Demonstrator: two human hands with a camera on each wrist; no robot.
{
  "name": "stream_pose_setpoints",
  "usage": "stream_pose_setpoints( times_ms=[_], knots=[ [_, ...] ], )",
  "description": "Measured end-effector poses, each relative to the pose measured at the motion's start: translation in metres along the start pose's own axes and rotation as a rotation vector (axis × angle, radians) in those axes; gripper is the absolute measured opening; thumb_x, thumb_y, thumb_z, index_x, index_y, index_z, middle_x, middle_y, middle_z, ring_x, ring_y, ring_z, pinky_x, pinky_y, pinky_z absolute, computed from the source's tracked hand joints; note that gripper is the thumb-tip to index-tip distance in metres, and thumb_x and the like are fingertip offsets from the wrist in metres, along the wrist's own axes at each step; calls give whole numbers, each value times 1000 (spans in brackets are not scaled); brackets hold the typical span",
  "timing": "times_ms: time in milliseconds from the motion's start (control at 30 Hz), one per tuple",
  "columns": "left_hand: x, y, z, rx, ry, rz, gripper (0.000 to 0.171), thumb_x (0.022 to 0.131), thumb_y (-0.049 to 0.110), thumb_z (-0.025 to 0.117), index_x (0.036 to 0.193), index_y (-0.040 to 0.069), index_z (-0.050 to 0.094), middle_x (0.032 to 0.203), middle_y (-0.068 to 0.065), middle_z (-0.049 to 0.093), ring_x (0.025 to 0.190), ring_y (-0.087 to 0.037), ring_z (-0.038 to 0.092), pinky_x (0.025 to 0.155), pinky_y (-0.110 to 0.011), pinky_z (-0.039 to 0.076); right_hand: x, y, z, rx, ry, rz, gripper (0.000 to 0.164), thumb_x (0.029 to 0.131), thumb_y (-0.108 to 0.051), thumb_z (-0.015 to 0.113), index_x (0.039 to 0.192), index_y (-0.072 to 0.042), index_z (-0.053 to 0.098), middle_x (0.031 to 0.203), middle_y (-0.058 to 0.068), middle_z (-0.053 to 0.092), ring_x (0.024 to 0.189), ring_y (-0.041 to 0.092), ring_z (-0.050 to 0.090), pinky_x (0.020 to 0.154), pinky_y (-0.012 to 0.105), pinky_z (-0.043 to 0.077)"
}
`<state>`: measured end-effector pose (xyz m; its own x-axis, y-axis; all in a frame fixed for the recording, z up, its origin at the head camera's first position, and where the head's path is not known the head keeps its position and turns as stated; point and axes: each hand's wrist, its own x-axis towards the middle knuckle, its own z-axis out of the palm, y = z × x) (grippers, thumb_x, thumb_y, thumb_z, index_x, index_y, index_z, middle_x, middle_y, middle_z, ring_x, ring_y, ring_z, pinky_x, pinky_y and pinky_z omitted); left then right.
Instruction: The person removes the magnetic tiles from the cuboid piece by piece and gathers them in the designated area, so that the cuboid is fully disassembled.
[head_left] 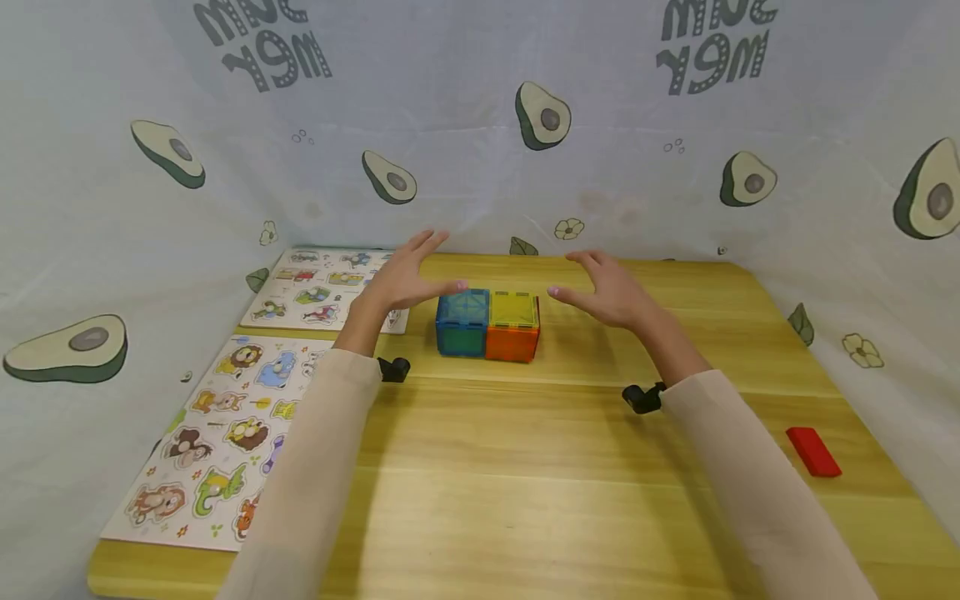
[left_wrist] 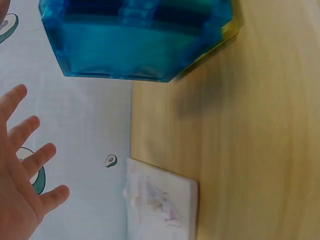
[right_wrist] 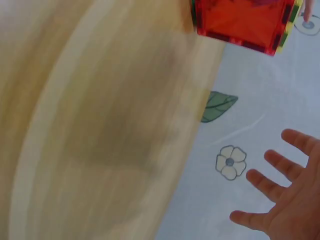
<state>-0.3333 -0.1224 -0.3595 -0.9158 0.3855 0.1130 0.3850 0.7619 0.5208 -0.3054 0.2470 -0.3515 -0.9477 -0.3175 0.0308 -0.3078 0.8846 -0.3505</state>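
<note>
Two box shapes built of translucent magnetic tiles stand side by side on the wooden table. The left box (head_left: 462, 323) is blue and teal; the right box (head_left: 513, 327) has a yellow top and an orange-red front. My left hand (head_left: 408, 279) hovers left of the blue box, fingers spread and holding nothing. On the other side, my right hand (head_left: 606, 290) is held apart from the boxes, its fingers extended. The left wrist view shows the blue box (left_wrist: 130, 45) above the spread fingers; in the right wrist view a red side (right_wrist: 245, 20) of the right box appears.
At the left lie two picture puzzle boards, one with animals (head_left: 225, 425) and a farther one with vehicles (head_left: 322, 292). A red block (head_left: 813, 452) lies near the table's right edge. A white avocado-print cloth (head_left: 465, 83) hangs behind the table (head_left: 487, 500).
</note>
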Motion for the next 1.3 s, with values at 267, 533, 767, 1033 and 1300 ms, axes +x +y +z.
stream_pose_setpoints(
  times_ms=[267, 533, 767, 1033, 1300],
  knots=[
    [-13, 1, 16, -100, -31, 58, 101, 79, 83, 63, 162, 35, 31, 172, -1, 22, 159, -35, 20, 122, -69, 23, -14, -9, 17, 151, 11, -67, 83, 96, -63, 61, 159, -16, 36, 163, 16, 33, 144, 43, 40, 113, 71, 36],
    [-18, 1, 27, -124, -40, 131, 93, 79, 77, 70, 158, 36, 42, 166, 1, 37, 149, -30, 40, 119, -63, 33, -19, -16, 34, 301, 33, -135, 76, 95, -51, 69, 156, -15, 42, 156, 12, 43, 138, 36, 48, 112, 61, 43],
    [-19, 3, 32, -147, -60, 155, 94, 78, 76, 72, 156, 32, 45, 165, 0, 38, 143, -28, 48, 115, -58, 41, -22, -23, 39, 333, 34, -158, 77, 94, -49, 72, 155, -14, 43, 152, 13, 46, 133, 36, 51, 108, 57, 48],
    [-17, -2, 36, -165, -82, 166, 90, 79, 67, 77, 155, 30, 47, 166, -5, 37, 147, -32, 43, 111, -55, 48, -18, -30, 47, 372, 34, -167, 78, 90, -46, 78, 154, -14, 46, 146, 11, 48, 126, 33, 54, 102, 53, 52],
    [-19, -3, 41, -146, -63, 144, 80, 81, 62, 78, 151, 30, 53, 160, -1, 47, 147, -29, 44, 119, -59, 36, -13, -39, 52, 350, 26, -156, 82, 86, -45, 82, 153, -13, 47, 145, 12, 48, 120, 32, 52, 95, 48, 53]
  ],
)
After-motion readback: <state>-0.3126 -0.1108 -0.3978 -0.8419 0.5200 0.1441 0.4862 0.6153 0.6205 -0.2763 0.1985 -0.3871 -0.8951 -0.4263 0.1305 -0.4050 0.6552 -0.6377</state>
